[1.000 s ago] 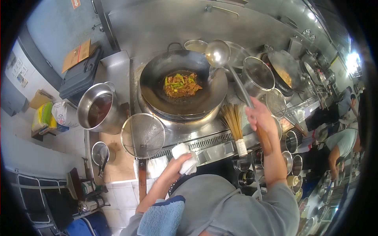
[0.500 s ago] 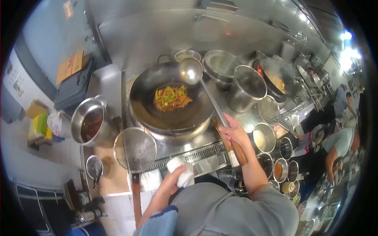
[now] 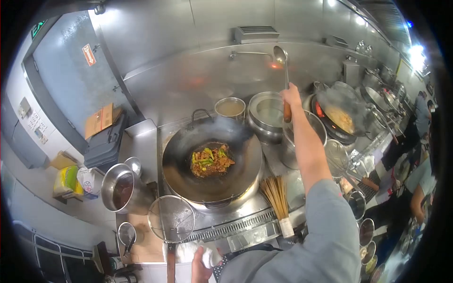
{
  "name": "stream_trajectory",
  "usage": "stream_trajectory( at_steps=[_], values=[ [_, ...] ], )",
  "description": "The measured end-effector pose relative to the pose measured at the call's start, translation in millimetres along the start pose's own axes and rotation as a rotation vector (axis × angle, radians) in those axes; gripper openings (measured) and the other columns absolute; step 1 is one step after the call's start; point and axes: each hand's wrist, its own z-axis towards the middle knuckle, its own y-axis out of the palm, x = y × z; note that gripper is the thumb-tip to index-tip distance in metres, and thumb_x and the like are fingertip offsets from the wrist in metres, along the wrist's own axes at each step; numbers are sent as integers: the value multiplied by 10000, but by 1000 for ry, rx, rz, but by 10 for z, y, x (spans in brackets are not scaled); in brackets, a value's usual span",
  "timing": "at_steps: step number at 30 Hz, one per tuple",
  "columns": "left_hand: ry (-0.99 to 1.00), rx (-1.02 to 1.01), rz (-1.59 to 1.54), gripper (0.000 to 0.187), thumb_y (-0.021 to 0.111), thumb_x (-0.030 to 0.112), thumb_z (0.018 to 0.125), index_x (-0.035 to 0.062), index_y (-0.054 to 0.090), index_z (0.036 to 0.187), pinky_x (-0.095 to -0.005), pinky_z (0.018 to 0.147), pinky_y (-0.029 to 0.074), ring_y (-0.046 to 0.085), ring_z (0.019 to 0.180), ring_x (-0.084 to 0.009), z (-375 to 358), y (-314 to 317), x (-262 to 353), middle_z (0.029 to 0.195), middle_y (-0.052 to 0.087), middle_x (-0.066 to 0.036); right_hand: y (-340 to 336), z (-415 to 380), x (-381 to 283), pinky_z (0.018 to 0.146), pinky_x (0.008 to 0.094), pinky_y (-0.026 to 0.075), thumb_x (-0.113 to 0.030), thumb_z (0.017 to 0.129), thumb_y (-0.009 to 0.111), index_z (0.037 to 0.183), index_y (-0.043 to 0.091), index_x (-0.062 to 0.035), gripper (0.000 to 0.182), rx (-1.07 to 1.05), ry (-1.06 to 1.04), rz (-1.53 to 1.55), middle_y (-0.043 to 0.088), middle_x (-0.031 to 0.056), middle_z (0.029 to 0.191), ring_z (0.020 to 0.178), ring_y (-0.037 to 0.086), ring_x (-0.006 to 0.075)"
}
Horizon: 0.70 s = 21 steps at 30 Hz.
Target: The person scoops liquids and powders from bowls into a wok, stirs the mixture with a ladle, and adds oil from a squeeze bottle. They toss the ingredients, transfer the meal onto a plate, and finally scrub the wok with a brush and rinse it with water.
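Observation:
My right hand (image 3: 291, 95) is closed around the handle of a ladle (image 3: 287, 70), raised above the pots at the back with its bowl pointing up. Low in the view, my left hand (image 3: 200, 268) grips a folded white cloth (image 3: 210, 257). In front of me a large black wok (image 3: 181, 188) sits on the burner, holding a stir-fry (image 3: 212, 160) of green and brown pieces. Beside my left hand, a round wire strainer (image 3: 171, 219) lies with its handle towards me. A bamboo wok brush (image 3: 276, 195) rests on the stove front, right of the wok.
Behind the wok stand a small pot (image 3: 230, 107) and a wider pot (image 3: 265, 113). A second wok (image 3: 340, 120) steams at the right, with flame beside it. A metal pot of dark liquid (image 3: 118, 188) is at the left. Other people work at the far right.
My right hand has lifted the ladle up and away from the wok, towards the back wall. The view has tilted upward. The wok brush now shows in full. My left hand still holds the cloth.

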Motion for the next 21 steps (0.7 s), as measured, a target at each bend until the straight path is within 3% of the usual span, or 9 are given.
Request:
stream_trajectory(
  at_steps=[2,3,5,8,11,14,16,18,21],
  values=[
    [214,131,681,774,751,-91,599,-30,469,1318,-349,1081,353,432,1304,-274,-254,227,159,1346,512,-174,-7,121,-49,528,395,516,-56,759,603,1141,513,67,411,-28,15,-41,654,212,743,557,661,301],
    [706,65,992,656,781,51,655,-8,523,1255,-380,997,439,546,1163,-260,63,-256,-379,1254,571,-150,21,141,-32,545,394,520,-64,756,611,1116,518,62,392,-23,17,-49,657,211,759,557,661,299],
    [123,-72,180,485,559,284,849,-3,504,1236,-405,737,493,616,963,-299,110,-33,-276,1107,621,-196,70,121,-5,597,397,527,-77,751,624,1129,517,55,414,-38,7,-65,664,222,802,600,668,314],
    [-181,-110,-171,459,451,394,950,29,503,1224,-375,562,483,651,830,-290,96,368,84,1040,653,-197,66,-124,247,713,414,526,-91,751,633,1256,478,43,545,-34,-37,-89,664,259,907,759,676,361],
    [-157,-152,-175,441,460,396,950,62,503,1235,-384,582,491,652,851,-285,190,414,152,1054,655,-176,124,-459,663,691,404,495,-88,762,618,1384,396,16,668,43,-120,-104,638,245,900,763,634,334],
    [-179,-140,-179,441,465,430,950,112,494,1255,-423,635,500,642,921,-280,366,375,254,1103,645,-135,-9,-893,700,460,357,465,-69,777,590,1442,339,-3,714,90,-204,-147,617,160,693,480,577,211],
    [-217,-161,-224,451,463,468,950,146,490,1265,-455,683,503,629,976,-276,505,373,402,1141,634,-100,-200,-1156,574,456,353,460,-75,788,600,1450,335,-23,715,164,-256,-185,620,161,721,489,572,193],
    [-197,-172,-193,469,448,511,949,169,488,1268,-480,720,497,614,1014,-272,599,471,609,1161,622,-74,-477,-1480,317,629,391,508,-83,788,625,1452,330,-40,727,79,-169,-135,651,207,906,701,633,312],
    [-180,-276,-186,521,394,576,949,183,483,1280,-487,760,498,595,1055,-262,762,542,850,1174,615,-47,-858,-2112,-87,542,359,490,-64,806,628,1462,309,-42,729,-171,-31,165,635,140,855,623,594,251]
  ],
)
